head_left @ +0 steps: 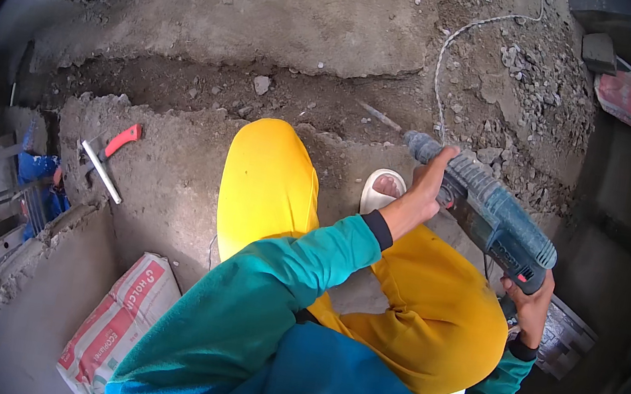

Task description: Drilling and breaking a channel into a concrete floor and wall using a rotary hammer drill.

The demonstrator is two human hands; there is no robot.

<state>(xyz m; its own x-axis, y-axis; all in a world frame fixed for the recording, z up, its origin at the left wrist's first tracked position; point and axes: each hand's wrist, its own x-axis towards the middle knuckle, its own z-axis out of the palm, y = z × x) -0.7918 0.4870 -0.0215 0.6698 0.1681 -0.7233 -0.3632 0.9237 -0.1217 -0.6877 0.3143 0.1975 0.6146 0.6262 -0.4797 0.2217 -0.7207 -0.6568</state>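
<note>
A dusty blue-green rotary hammer [503,211] lies slantwise across the right of the view, its nose toward the upper left. Near its front end, my left hand [423,189] is closed around the grip by the grey collar. At the back, my right hand [530,306] wraps around the rear handle; some of its fingers are hidden. The chisel bit [381,117] points into a broken strip of soil and rubble [210,88] between two concrete slabs. Whether its tip touches the ground I cannot tell.
A red-handled tool [123,139] and a pale metal bar [102,172] lie at left. A red-and-white cement bag [123,315] stands lower left beside a low wall [61,286]. A braided cord [441,61] runs over rubble [540,91]. My sandalled foot [382,190] is near the trench edge.
</note>
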